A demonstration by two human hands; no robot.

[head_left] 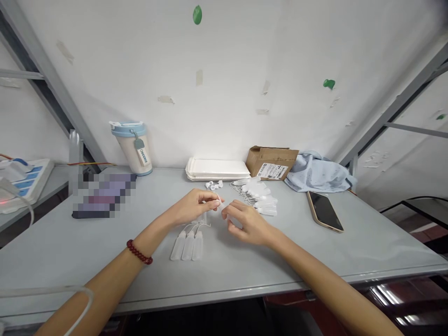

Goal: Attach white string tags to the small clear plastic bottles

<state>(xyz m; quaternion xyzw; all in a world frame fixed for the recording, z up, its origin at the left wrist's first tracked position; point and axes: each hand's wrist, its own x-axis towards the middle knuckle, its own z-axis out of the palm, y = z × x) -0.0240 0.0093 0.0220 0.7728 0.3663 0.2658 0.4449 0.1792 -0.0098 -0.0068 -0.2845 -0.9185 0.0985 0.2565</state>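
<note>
My left hand [196,206] pinches a small whitish translucent piece [220,203] between thumb and fingertips; its exact kind is too small to tell. Just right of it, my right hand [249,223] has its fingers curled with the tips close to that piece, and what they hold, if anything, is hidden. Below my left hand, three small translucent plastic bottles [188,246] lie side by side with thin white cords at their tops. Another clear piece [200,218] shows partly under the left hand. Behind the hands lie several small white parts [213,185] and a pile of similar bottles [257,190].
Along the wall stand a white and blue tumbler [135,149], a stack of flat white trays [219,168], a cardboard box [271,161] and a bunched light-blue cloth [318,172]. A phone [325,211] lies at right. A blurred dark item [105,197] lies at left.
</note>
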